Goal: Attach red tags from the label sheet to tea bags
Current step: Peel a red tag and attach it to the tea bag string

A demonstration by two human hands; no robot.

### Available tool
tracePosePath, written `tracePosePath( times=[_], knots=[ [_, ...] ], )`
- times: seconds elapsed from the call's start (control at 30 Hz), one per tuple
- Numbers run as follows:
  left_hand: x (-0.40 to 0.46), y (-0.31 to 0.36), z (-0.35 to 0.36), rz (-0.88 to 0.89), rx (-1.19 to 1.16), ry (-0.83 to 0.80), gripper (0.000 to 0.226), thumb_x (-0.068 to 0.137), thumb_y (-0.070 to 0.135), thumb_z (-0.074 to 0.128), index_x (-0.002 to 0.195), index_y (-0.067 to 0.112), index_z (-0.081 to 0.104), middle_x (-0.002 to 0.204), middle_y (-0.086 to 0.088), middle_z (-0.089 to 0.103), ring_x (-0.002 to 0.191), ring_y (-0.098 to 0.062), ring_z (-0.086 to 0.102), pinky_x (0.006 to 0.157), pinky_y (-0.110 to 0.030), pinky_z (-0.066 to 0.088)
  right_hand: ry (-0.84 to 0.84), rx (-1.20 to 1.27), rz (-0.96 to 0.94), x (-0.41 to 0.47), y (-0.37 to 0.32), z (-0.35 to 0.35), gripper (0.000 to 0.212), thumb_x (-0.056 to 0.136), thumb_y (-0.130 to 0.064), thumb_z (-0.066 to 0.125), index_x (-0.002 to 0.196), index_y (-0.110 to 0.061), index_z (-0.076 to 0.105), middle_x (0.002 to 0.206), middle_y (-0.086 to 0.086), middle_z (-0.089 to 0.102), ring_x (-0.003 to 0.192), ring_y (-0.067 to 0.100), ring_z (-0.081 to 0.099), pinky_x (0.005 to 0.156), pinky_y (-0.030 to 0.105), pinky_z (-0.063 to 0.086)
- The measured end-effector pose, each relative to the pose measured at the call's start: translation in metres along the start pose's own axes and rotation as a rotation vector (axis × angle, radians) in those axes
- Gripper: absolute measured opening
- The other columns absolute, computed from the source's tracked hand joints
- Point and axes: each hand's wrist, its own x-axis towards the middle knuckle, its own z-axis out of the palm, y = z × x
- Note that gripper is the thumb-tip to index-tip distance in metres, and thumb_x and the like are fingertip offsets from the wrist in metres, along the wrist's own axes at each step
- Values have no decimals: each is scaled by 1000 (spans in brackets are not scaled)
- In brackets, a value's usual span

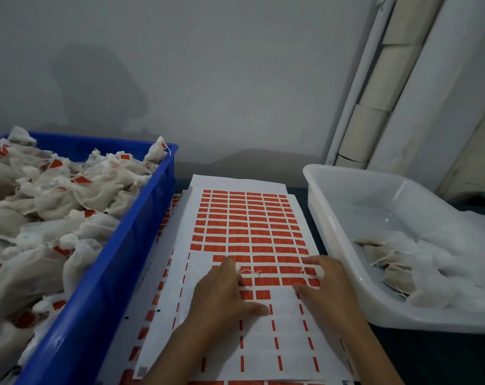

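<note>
- Pressing down on the label sheet (244,237) at lower centre of the frame, I have both hands flat-ish on its half-peeled rows.
- My left hand (221,293) lies palm down with loosely curled fingers; a thin white string (249,272) loops out at its fingertips, seemingly pinched there, though I cannot tell for sure.
- My right hand (327,284) rests open, fingertips on the red tags (266,269) still on the sheet, gripping nothing I can see.
- Filling the left of the frame, the blue crate (102,273) is heaped with tagged tea bags (55,195).
- At the right, the white tub (346,245) holds a few untagged tea bags (388,262).
</note>
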Motion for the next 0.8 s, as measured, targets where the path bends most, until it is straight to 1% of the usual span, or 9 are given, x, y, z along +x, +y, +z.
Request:
tracePosePath(
  times=[0.1, 0.2, 0.27, 0.37, 0.47, 0.53, 0.6, 0.67, 0.8],
  knots=[
    [-3, 3, 0, -8, -31, 12, 65, 54, 65, 73, 97, 42, 29, 82, 36, 40, 61, 10, 47, 46, -2, 28, -26, 2, -14, 2, -5, -2, 37, 70, -33, 74, 98, -34, 50, 96, -20, 54, 71, -5, 60, 61, 9, 46],
    [-4, 4, -1, -16, -63, 25, 62, 55, 64, 73, 95, 42, 31, 75, 40, 38, 57, 13, 47, 41, -1, 26, -21, -133, 22, -3, -2, 1, 47, 73, -39, 71, 110, -33, 43, 118, -10, 51, 101, 9, 56, 90, 34, 48],
    [-4, 4, -1, -13, -71, 25, 60, 57, 63, 72, 96, 43, 31, 76, 40, 40, 58, 13, 47, 43, -1, 27, -28, -217, 40, -6, -3, 3, 44, 78, -37, 68, 109, -36, 37, 127, -6, 45, 112, 14, 52, 96, 38, 43],
    [-1, 1, -1, -7, -58, 34, 60, 58, 64, 71, 98, 42, 31, 84, 36, 42, 61, 10, 47, 49, -2, 30, 29, -184, 18, -5, -5, 2, 39, 80, -33, 66, 110, -33, 42, 123, -6, 48, 102, 10, 53, 92, 35, 46],
    [1, -4, -1, -18, -40, 50, 61, 59, 66, 69, 99, 42, 30, 90, 33, 43, 66, 6, 50, 52, -2, 33, 93, -76, -22, -6, -7, -1, 39, 79, -27, 68, 106, -33, 42, 111, -10, 50, 86, 1, 50, 78, 22, 43],
    [4, -8, -3, -21, -44, 56, 60, 60, 66, 69, 98, 40, 31, 92, 32, 43, 67, 5, 51, 53, -2, 33, 123, 8, -21, -7, -9, -1, 42, 78, -22, 70, 108, -33, 42, 108, -11, 52, 88, 4, 52, 78, 25, 45],
    [6, -12, -5, -29, -61, 64, 59, 60, 65, 70, 97, 39, 31, 92, 33, 42, 62, 8, 49, 51, -2, 32, 143, 95, -1, -7, -13, 0, 48, 75, -20, 72, 111, -32, 43, 108, -11, 52, 93, 8, 54, 85, 36, 48],
    [8, -14, -5, -44, -82, 66, 61, 59, 64, 71, 98, 37, 33, 94, 31, 44, 66, 6, 51, 53, -2, 33, 151, 130, 10, -5, -15, 2, 52, 73, -21, 75, 113, -32, 43, 108, -11, 51, 95, 9, 53, 89, 41, 47],
    [7, -15, -4, -66, -108, 51, 69, 55, 65, 73, 102, 35, 32, 97, 29, 44, 75, 2, 53, 57, -1, 34, 68, 220, 83, -3, -16, -4, 55, 70, -22, 77, 113, -31, 44, 107, -9, 55, 84, 5, 58, 73, 30, 50]
  ],
)
